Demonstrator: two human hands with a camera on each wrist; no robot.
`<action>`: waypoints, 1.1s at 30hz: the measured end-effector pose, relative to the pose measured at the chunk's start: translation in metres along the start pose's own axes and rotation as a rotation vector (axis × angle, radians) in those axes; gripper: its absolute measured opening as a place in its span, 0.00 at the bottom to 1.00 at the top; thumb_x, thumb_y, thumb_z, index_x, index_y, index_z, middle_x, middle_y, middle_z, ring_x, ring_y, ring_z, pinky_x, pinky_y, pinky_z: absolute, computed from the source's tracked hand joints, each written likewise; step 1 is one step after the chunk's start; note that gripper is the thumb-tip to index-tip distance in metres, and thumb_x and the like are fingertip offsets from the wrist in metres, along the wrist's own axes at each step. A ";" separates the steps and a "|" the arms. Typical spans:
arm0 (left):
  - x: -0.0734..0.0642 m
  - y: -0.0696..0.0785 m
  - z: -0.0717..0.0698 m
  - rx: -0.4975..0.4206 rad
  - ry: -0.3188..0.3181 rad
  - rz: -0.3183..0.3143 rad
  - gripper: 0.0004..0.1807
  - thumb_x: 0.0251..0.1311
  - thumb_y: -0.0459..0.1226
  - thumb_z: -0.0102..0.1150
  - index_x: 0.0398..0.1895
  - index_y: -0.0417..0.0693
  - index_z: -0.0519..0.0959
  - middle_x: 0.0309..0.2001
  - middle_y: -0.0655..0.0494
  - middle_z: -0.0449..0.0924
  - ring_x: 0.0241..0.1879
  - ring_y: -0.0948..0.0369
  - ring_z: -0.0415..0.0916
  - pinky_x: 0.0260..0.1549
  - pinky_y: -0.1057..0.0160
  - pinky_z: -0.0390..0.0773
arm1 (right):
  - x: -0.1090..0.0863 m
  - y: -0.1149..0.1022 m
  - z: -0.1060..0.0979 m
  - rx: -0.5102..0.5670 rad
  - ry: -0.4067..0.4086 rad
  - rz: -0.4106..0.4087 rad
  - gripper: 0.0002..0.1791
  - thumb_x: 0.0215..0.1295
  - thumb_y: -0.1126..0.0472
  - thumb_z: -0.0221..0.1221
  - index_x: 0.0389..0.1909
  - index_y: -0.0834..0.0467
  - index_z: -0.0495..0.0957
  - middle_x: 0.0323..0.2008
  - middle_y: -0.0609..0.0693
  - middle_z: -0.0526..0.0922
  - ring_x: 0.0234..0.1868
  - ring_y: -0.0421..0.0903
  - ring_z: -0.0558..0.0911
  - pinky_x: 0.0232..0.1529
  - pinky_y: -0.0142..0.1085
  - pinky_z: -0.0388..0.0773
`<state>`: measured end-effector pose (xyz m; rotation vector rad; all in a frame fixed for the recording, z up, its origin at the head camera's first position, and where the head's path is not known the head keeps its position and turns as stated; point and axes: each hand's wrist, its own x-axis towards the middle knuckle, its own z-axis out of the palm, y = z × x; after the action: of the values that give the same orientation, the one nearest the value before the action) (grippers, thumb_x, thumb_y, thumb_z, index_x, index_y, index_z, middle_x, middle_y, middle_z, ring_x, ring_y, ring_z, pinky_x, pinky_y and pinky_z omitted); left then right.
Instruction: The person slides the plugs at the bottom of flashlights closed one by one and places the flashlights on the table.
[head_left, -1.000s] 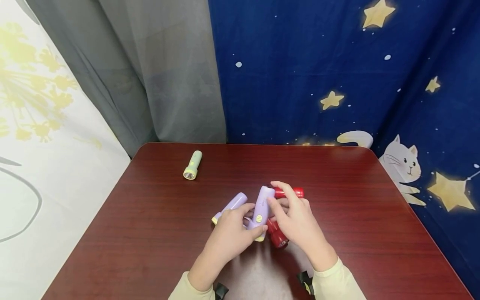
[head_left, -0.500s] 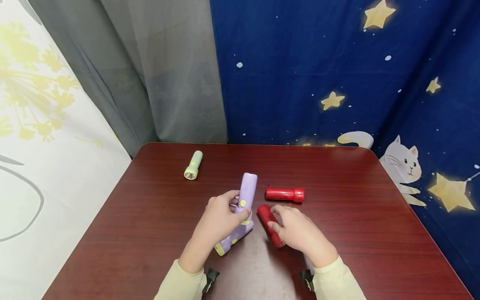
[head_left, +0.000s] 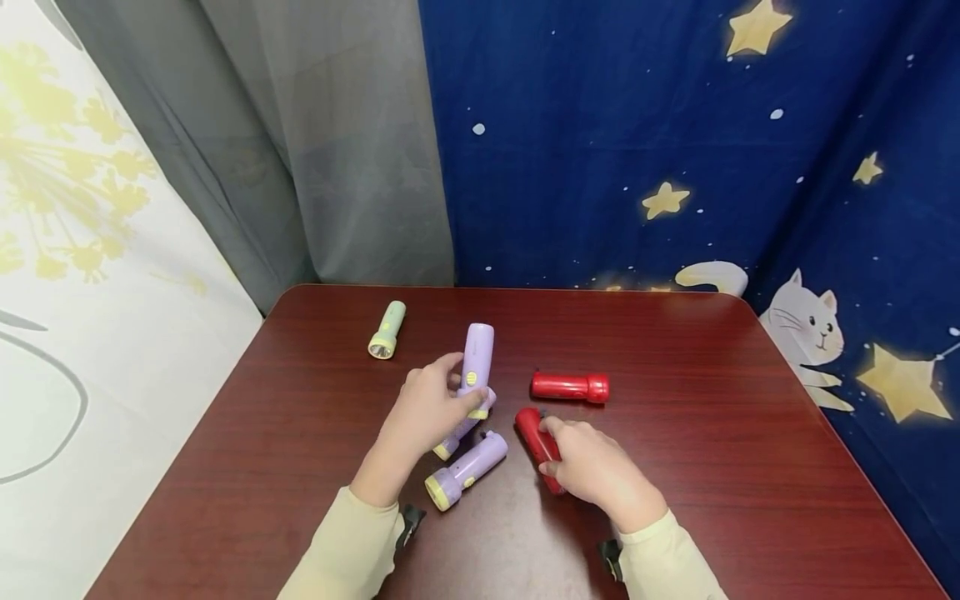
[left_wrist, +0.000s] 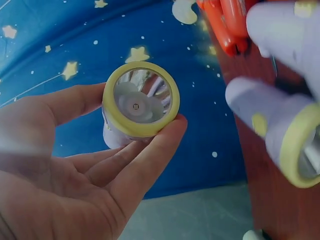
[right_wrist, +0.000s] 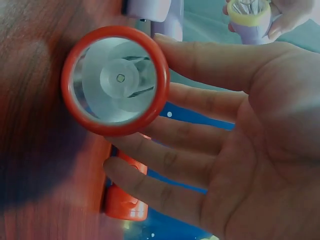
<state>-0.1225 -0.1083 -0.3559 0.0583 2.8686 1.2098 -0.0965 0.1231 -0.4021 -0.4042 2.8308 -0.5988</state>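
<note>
My left hand [head_left: 420, 412] grips a purple flashlight [head_left: 477, 357] near its yellow-rimmed head, tail pointing up and away. In the left wrist view its lens [left_wrist: 142, 97] faces the camera between thumb and fingers. A second purple flashlight [head_left: 453, 438] lies partly hidden below that hand. Closer to me rests a third purple flashlight [head_left: 471, 472], slanting, its yellow head to the lower left. With thumb and fingers, my right hand [head_left: 600, 469] holds a red flashlight [head_left: 534, 431]; the right wrist view shows its red-rimmed lens [right_wrist: 120, 80] head-on.
Another red flashlight [head_left: 567, 387] lies crosswise just beyond the right hand. Toward the back left of the brown table [head_left: 675, 350] is a pale green flashlight [head_left: 388, 328] with a yellow head. Grey and blue curtains [head_left: 555, 167] hang behind the table's far edge.
The left hand has carried the purple flashlight left and away from me, uncovering two purple ones. My right hand has left that flashlight and moved down onto the nearer red one.
</note>
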 end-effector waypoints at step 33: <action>0.160 -0.085 -0.009 0.327 -0.138 -0.145 0.21 0.66 0.40 0.67 0.51 0.31 0.79 0.44 0.37 0.84 0.33 0.51 0.82 0.34 0.57 0.86 | 0.006 0.003 0.005 -0.005 0.065 0.025 0.23 0.55 0.60 0.78 0.54 0.54 0.90 0.44 0.51 0.92 0.38 0.47 0.85 0.44 0.48 0.84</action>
<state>-0.2843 -0.1672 -0.4125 -0.0557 2.8576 0.6776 -0.1017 0.1215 -0.4091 -0.3562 2.8947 -0.6114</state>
